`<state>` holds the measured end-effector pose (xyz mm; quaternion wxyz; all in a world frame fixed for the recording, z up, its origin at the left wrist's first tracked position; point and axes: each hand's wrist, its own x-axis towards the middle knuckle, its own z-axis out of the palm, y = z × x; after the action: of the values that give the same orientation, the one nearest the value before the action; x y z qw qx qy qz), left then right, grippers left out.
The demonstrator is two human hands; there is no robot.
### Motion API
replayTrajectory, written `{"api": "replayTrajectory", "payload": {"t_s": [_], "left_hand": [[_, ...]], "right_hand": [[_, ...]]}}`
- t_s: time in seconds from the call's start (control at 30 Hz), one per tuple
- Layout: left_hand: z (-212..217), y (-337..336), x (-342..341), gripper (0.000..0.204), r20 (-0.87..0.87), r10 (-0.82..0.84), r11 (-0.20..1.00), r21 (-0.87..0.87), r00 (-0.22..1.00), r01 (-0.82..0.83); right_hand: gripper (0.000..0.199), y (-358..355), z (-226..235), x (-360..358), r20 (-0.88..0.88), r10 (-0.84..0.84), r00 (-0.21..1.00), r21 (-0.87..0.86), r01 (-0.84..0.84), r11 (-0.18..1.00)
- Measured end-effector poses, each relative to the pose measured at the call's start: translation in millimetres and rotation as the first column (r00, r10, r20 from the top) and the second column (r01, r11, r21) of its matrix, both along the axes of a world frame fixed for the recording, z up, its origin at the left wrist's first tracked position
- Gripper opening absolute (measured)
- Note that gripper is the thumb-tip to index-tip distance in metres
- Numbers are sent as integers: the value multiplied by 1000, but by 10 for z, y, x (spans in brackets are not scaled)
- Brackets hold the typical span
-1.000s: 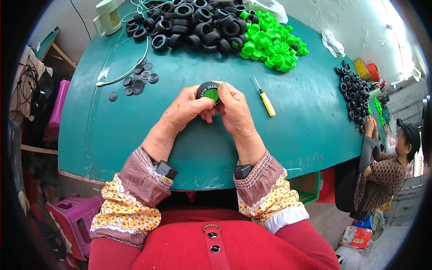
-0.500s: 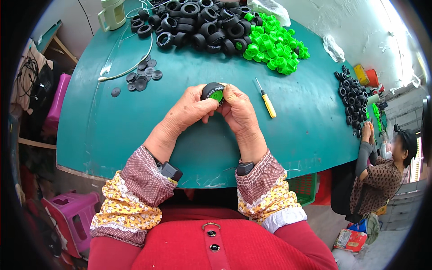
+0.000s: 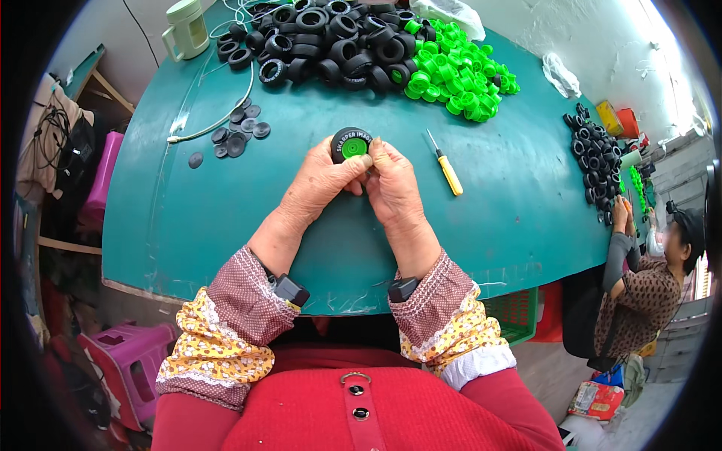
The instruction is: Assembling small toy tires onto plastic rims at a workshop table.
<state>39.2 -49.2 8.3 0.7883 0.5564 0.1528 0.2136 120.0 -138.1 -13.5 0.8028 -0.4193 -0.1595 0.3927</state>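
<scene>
A small black toy tyre with a green wheel hub inside it is held up over the table between my two hands. My left hand grips its left side, with the thumb across the lower front of the hub. On the right edge, my right hand pinches the tyre between thumb and fingers. The hub's face is turned up toward me. A screwdriver with a yellow handle lies on the table to the right of my right hand.
Beyond my hands are heaped black tyres and green hubs. Several black discs lie at left near a white cable. A pale green mug stands far left. At right, another person works beside more tyres.
The tyre and hub have tilted so that more of the hub's face shows. My left thumb has shifted over its lower edge, and the view has moved slightly.
</scene>
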Motion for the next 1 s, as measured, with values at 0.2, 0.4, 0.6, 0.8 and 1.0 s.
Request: {"api": "replayTrajectory", "payload": {"t_s": [0.2,0.4,0.6,0.8,1.0], "left_hand": [[-72,168,-55,17,-27,-178,984,-26,984,178],[-116,153,-30,17,-51,-243,968,-76,969,239],[-150,161,-39,18,-28,-296,954,-69,955,293],[-56,143,-71,17,-100,-327,944,12,940,329],[25,222,-113,13,-163,-300,937,134,940,323]], "right_hand": [[25,37,124,-43,-45,-25,999,-1,25,1000],[27,-33,161,20,166,134,977,-18,-133,991],[27,-41,132,12,180,82,980,-81,-69,994],[26,-82,116,48,112,133,985,-38,-129,991],[24,-59,76,70,26,227,973,42,-228,973]]}}
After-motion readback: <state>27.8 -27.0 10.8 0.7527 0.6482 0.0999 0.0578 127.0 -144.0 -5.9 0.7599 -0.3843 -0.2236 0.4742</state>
